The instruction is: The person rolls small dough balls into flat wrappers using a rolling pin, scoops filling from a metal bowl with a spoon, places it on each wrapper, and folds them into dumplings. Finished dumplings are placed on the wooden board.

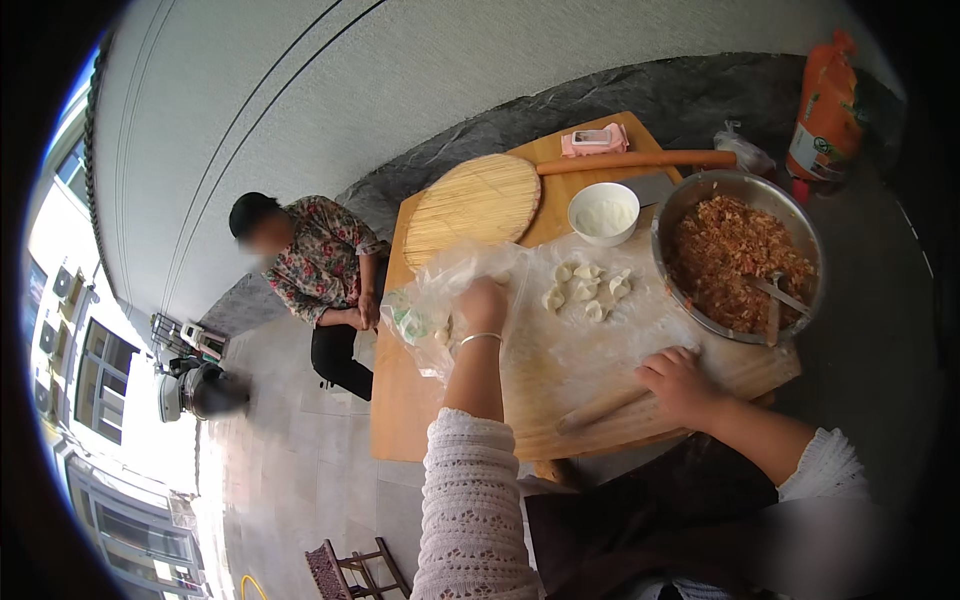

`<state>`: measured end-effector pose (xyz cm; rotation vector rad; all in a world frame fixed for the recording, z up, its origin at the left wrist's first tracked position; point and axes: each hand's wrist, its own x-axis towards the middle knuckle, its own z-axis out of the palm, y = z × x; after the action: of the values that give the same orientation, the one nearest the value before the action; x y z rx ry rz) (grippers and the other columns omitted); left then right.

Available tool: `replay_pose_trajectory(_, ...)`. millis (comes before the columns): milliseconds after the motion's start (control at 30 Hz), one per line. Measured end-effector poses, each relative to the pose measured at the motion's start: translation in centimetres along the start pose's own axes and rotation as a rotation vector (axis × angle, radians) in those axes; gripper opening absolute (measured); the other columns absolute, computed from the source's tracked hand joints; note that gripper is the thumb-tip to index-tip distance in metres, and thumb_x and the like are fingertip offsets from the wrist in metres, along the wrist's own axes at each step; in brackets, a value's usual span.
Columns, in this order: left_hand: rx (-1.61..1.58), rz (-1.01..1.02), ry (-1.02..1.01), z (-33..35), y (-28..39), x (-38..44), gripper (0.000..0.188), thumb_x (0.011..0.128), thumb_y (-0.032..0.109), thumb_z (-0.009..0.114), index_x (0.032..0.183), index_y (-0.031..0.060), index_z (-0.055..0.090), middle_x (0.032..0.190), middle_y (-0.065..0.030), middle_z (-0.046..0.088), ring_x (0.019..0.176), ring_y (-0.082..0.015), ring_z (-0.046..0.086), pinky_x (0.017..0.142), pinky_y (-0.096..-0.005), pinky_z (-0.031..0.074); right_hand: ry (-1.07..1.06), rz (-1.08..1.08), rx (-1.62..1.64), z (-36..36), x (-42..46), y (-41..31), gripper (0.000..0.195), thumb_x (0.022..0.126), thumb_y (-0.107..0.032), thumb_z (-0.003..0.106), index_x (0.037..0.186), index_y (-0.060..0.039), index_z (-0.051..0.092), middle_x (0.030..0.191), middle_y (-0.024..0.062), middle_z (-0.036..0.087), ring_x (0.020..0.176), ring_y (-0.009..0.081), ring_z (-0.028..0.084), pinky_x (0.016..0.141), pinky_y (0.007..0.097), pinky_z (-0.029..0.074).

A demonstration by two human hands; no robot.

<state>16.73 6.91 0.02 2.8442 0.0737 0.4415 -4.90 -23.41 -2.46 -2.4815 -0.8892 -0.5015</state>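
Observation:
My left hand (484, 304) reaches into a clear plastic bag (427, 300) on the table; its fingers are hidden, so what they hold cannot be told. Small pale dough pieces (442, 331) lie in the bag beside the wrist. On the floured board (555, 367), my right hand (679, 386) rests with bent fingers at one end of a wooden rolling pin (604, 411). Whether it grips the pin is unclear. Several pale folded dumplings (586, 289) sit in a cluster between the bag and a steel basin (814, 281) of reddish chopped filling (731, 255).
A white bowl (604, 215) of white powder, a cleaver blade (646, 189), a round woven mat (472, 202), a long thick rolling pin (637, 160) and a pink wipes pack (595, 140) occupy the far side. Beyond the table's left end sits another person (322, 255).

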Motion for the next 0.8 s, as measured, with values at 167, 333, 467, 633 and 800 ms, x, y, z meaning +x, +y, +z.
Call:
replay_pose_trajectory(167, -0.226, 0.281, -0.095, -1.3, 0.3, -4.0, 0.02, 0.078, 0.021, 0.066, 0.086, 0.0022, 0.066, 0.081, -0.0167, 0.069, 0.07, -0.0321, 0.065, 0.066, -0.0394, 0.052, 0.017, -0.013, 0.067, -0.9, -0.7, 0.5, 0.026, 0.079, -0.006, 0.051, 0.104, -0.0066, 0.06, 0.104, 0.0079, 0.056, 0.103, 0.0276, 0.052, 0.094, 0.0403, 0.037)
replay_pose_trajectory(333, -0.211, 0.373, -0.46, -4.0, 3.6, -12.4, 0.03, 0.077, 0.017, 0.07, 0.098, -0.0013, 0.061, 0.101, -0.0179, 0.065, 0.091, -0.0292, 0.062, 0.08, -0.0382, 0.05, 0.028, -0.008, 0.058, -0.3, -0.8, 0.6, 0.026, 0.078, -0.007, 0.052, 0.102, -0.0064, 0.061, 0.103, 0.0077, 0.057, 0.102, 0.0274, 0.052, 0.094, 0.04, 0.037)
replay_pose_trajectory(467, -0.078, 0.619, -0.11, -3.5, 4.6, -13.6, 0.096, 0.081, 0.049, 0.068, 0.145, -0.0065, 0.023, 0.15, -0.0259, 0.028, 0.137, -0.0433, 0.029, 0.111, -0.0494, 0.027, 0.057, -0.007, 0.068, -0.7, -0.6, 0.3, 0.025, 0.077, -0.006, 0.051, 0.1, -0.0071, 0.061, 0.101, 0.0078, 0.057, 0.101, 0.0275, 0.053, 0.093, 0.04, 0.038)
replay_pose_trajectory(633, 0.035, 0.594, -0.195, -0.6, 4.9, -14.5, 0.103, 0.086, 0.067, 0.047, 0.148, -0.0088, 0.014, 0.156, -0.0256, 0.011, 0.146, -0.0387, 0.011, 0.115, -0.054, 0.012, 0.064, -0.009, 0.062, -0.4, -0.7, 0.5, 0.023, 0.076, -0.006, 0.052, 0.098, -0.0077, 0.061, 0.101, 0.0078, 0.058, 0.1, 0.0279, 0.053, 0.092, 0.0399, 0.039)
replay_pose_trajectory(800, 0.009, 0.566, -0.246, -0.6, 4.6, -14.6, 0.103, 0.087, 0.069, 0.042, 0.148, -0.0087, 0.014, 0.156, -0.026, 0.014, 0.146, -0.0383, 0.011, 0.116, -0.054, 0.01, 0.076, -0.022, 0.06, -0.5, -0.8, 0.4, 0.022, 0.076, -0.006, 0.052, 0.096, -0.0077, 0.061, 0.101, 0.008, 0.058, 0.101, 0.0279, 0.053, 0.093, 0.0397, 0.039)
